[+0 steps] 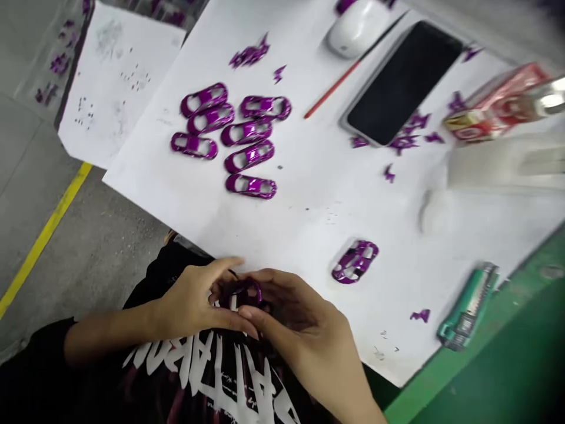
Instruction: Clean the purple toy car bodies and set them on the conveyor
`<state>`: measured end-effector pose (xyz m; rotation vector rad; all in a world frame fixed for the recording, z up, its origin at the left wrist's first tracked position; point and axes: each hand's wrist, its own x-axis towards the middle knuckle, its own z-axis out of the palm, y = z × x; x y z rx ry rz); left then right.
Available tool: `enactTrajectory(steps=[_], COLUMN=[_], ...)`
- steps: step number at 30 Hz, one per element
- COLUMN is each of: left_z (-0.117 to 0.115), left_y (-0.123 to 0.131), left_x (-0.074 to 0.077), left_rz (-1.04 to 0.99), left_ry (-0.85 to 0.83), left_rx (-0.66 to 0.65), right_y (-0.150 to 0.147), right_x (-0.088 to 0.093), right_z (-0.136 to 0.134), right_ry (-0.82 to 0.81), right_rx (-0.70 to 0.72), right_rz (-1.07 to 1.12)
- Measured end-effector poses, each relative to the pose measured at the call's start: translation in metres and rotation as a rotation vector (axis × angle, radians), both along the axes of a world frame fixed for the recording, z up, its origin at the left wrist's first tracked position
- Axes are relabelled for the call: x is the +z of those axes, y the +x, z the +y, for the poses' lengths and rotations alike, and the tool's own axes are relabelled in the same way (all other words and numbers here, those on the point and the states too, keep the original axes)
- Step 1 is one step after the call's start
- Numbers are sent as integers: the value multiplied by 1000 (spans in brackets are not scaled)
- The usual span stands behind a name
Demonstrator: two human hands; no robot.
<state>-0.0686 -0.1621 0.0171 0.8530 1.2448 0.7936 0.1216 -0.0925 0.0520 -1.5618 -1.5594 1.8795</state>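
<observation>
1. Purple car-body shell (pixel 242 290) is sitting between both hands, just past the near edge of the white paper (pixel 318 229).
2. Its thin rim could be slipping or bending under uneven pressure.
3. That rim is arching away from the person; the fingers are hiding the long axis, so I cannot tell its line.
4. The left hand (pixel 188 303) and right hand (pixel 300 324) are curling their fingers around the shell, seemingly pinching it.

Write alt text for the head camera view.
The left hand and right hand hold a purple car-shaped shell together above a white sheet bearing rows of similar shells, purple scraps, a phone and a green utility knife.
</observation>
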Motion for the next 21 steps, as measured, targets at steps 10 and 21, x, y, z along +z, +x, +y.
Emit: enactTrajectory(steps=[10,21], left_z=[22,30], left_y=[46,54], left_x=[-16,-9], left_rz=[-352,-417], left_ry=[-676,-875], left_rx=[22,188], right_y=[-5,-10], right_x=[-1,-27], right_z=[49,73], right_ry=[55,62], right_rx=[497,718], right_rz=[-307,-418])
